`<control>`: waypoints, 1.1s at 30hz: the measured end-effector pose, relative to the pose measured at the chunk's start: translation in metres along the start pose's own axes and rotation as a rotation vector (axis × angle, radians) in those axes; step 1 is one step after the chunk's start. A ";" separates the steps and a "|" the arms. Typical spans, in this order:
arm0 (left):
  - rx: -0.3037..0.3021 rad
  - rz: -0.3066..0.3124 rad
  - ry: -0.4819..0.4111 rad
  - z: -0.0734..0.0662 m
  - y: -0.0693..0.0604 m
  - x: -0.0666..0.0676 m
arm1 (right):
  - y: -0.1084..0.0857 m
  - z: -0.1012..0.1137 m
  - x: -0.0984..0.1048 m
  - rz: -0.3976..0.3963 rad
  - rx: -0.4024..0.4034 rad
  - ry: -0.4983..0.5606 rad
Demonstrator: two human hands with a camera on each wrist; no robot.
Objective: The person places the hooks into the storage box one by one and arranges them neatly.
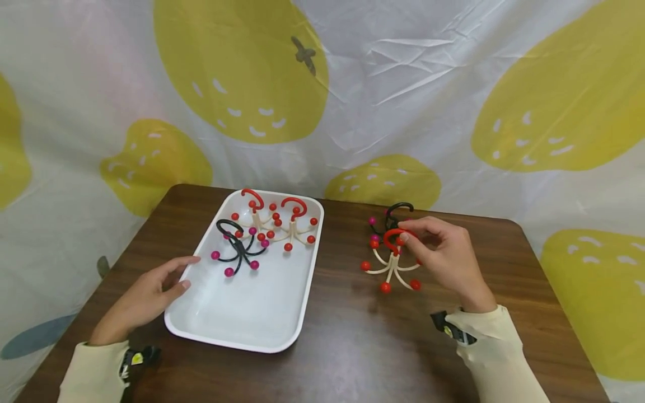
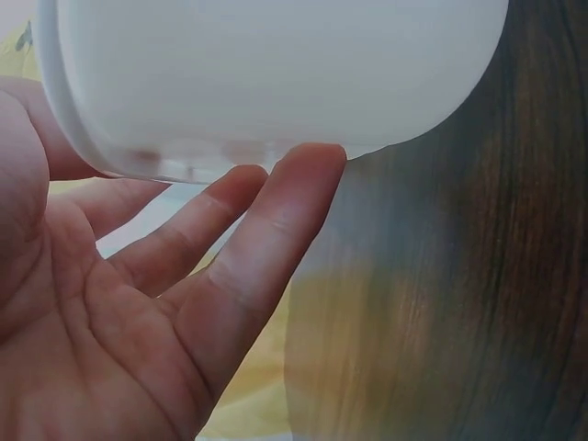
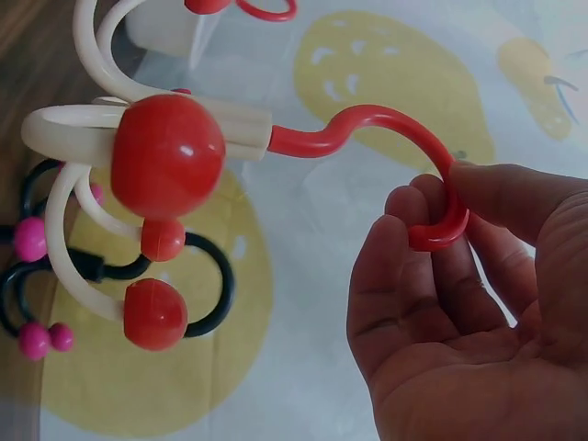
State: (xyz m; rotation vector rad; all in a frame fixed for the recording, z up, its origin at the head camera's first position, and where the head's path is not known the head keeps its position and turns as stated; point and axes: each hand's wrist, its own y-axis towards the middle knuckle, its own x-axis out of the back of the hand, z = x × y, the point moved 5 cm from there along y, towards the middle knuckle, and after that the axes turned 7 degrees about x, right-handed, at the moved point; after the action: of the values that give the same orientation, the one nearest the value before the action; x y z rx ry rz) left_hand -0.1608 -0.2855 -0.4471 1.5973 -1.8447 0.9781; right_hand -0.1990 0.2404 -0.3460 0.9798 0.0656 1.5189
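My left hand point(image 1: 148, 296) is at the left side of a white tray point(image 1: 252, 327). In the left wrist view its fairly straight fingers point(image 2: 299, 197) touch the tray's outer wall. In my right hand point(image 1: 448, 254), thumb and fingers pinch the red hook of a cream multi-arm hanger point(image 1: 392, 263) with red ball tips. This hanger hangs upright over the table, right of the tray. Just behind it is a black hanger point(image 1: 400, 206) with pink ball tips, partly hidden. Inside the tray are a black hanger point(image 1: 241, 249) with pink balls and two cream hangers point(image 1: 293, 228) with red hooks.
A dark brown wooden table point(image 1: 353, 347) lies beneath everything. Along its back edge hangs a pale cloth point(image 1: 403, 112) with large yellow fruit prints. Both wrists wear black straps point(image 1: 456, 330) over light sleeves.
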 end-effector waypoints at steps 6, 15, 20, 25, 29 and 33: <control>-0.009 0.009 -0.016 -0.002 0.001 0.002 | 0.012 0.014 -0.006 -0.011 0.024 0.068; -0.012 0.009 -0.017 -0.003 0.000 0.001 | 0.029 0.030 -0.023 -0.015 0.035 0.135; -0.002 0.018 -0.023 -0.002 -0.001 0.000 | 0.037 0.038 -0.033 0.007 0.021 0.180; 0.013 0.029 -0.025 -0.001 0.000 -0.002 | 0.044 0.048 -0.043 0.018 0.027 0.200; 0.015 0.035 -0.029 -0.001 0.000 -0.003 | 0.050 0.054 -0.055 0.029 0.032 0.257; 0.031 0.044 -0.031 -0.001 -0.001 -0.003 | 0.056 0.059 -0.070 0.055 0.043 0.317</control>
State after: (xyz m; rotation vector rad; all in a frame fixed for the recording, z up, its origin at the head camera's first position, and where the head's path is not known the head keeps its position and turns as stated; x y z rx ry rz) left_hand -0.1590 -0.2826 -0.4485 1.6039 -1.9017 1.0111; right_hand -0.2173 0.1394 -0.3139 0.7716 0.2998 1.7191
